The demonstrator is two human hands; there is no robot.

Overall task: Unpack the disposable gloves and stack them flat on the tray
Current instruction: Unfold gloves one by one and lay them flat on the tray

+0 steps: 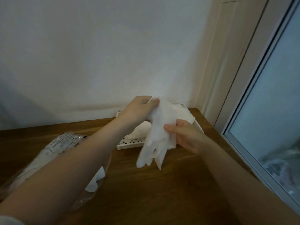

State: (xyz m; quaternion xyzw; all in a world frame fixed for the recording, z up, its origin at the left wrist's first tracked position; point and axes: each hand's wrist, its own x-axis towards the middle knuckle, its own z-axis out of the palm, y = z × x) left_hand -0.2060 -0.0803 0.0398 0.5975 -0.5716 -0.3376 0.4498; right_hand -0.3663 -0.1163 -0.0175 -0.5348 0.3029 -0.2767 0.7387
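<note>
Both hands' fingers pinch a glove (159,127) — it hides much of the tray (129,143); stack blurred.

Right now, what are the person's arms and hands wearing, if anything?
Both forearms are bare. The left hand and right hand show no gloves, rings or watch. Only a pale sleeve edge shows at the bottom left corner, near the left elbow.

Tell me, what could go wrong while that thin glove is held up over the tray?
The glove hangs crumpled between the left hand and the right hand, so it may land creased rather than flat. Its fingers dangle past the near rim of the white tray, so part may end up on the wooden table. The open plastic packet lies under the left forearm, which could drag it.
</note>
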